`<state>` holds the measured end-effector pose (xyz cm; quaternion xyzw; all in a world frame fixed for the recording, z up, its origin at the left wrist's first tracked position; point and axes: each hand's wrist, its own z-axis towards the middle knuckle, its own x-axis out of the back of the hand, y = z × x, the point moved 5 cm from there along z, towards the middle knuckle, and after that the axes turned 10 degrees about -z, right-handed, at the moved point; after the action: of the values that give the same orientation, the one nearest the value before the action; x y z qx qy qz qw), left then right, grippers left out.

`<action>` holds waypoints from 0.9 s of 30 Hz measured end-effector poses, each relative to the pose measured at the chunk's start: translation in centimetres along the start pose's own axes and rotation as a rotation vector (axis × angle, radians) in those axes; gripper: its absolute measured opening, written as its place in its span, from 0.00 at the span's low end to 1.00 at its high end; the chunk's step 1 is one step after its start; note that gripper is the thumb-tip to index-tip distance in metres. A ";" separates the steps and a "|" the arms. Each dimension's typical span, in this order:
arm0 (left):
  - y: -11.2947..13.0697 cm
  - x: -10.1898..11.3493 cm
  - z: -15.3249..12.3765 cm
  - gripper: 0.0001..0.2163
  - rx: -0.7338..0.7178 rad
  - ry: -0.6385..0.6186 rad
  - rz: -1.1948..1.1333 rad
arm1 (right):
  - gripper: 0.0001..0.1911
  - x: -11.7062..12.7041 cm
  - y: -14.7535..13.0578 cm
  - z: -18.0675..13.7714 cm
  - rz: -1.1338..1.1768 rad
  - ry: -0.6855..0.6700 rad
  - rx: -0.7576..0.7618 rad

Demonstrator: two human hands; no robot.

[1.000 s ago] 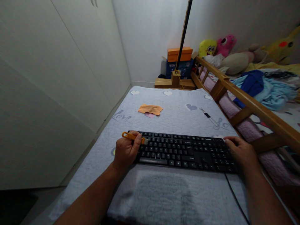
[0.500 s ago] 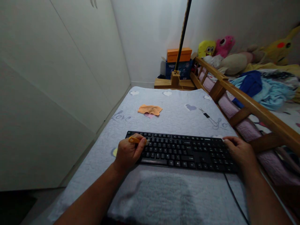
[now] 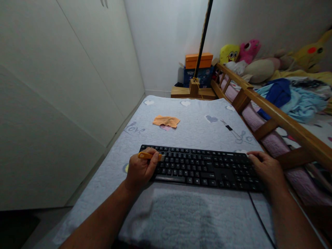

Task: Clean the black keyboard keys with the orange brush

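Note:
A black keyboard [image 3: 186,169] lies flat on the pale blue quilted bed cover [image 3: 181,214], its keys facing up and its cable running off the lower right. My left hand [image 3: 140,171] is closed around a small brush [image 3: 145,155] with an orange-yellow handle. The light bristles rest at or just above keys near the keyboard's left end; contact is hard to make out. At the opposite end, my right hand [image 3: 268,169] grips the keyboard's right edge, thumb on top near the corner and the other fingers partly hidden.
Beyond the keyboard lie an orange cloth [image 3: 166,121] and a thin metal tool with a black band [image 3: 229,128]. A wooden bed rail [image 3: 275,103] runs along the right. White cabinet doors [image 3: 77,103] stand left. Boxes [image 3: 199,61] sit behind a dark pole.
My left hand has shifted very slightly left with the brush, and more of the handle and bristles shows. My right hand and the keyboard have stayed in place.

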<state>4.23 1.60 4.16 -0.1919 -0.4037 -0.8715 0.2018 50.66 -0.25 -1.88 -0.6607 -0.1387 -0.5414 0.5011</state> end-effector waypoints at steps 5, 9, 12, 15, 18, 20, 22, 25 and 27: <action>0.0 -0.4 0.1 0.12 -0.016 -0.095 -0.051 | 0.17 0.2 -0.2 0.0 0.014 0.020 0.016; -0.1 0.0 -0.1 0.13 0.001 -0.078 -0.109 | 0.16 0.1 0.1 0.0 0.023 0.025 -0.002; 0.0 0.5 -0.2 0.11 -0.020 -0.011 -0.139 | 0.16 0.1 0.3 -0.1 0.114 0.056 -0.037; 0.1 0.7 -0.2 0.09 -0.071 0.031 -0.178 | 0.17 0.3 -0.1 -0.6 0.282 0.136 -0.077; 0.3 0.6 -0.3 0.05 -0.142 0.046 -0.173 | 0.15 1.0 -1.6 -1.3 0.377 0.180 -0.044; 0.5 0.5 -0.4 0.05 -0.209 0.054 -0.120 | 0.14 1.8 -3.5 -2.0 0.370 0.170 0.029; 0.7 0.3 -0.5 0.07 -0.283 0.048 -0.061 | 0.14 2.5 -6.2 -3.0 0.332 0.102 0.142; 1.1 0.1 -0.6 0.08 -0.348 0.049 -0.002 | 0.11 2.9 -11.3 -5.7 0.269 -0.050 0.349; 1.3 -0.1 -0.7 0.07 -0.372 0.045 0.020 | 0.09 2.6 -15.0 -8.2 0.265 -0.133 0.538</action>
<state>4.85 0.30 4.55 -0.2105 -0.2292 -0.9331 0.1804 35.99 -0.97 7.32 -0.5507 -0.2221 -0.3707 0.7142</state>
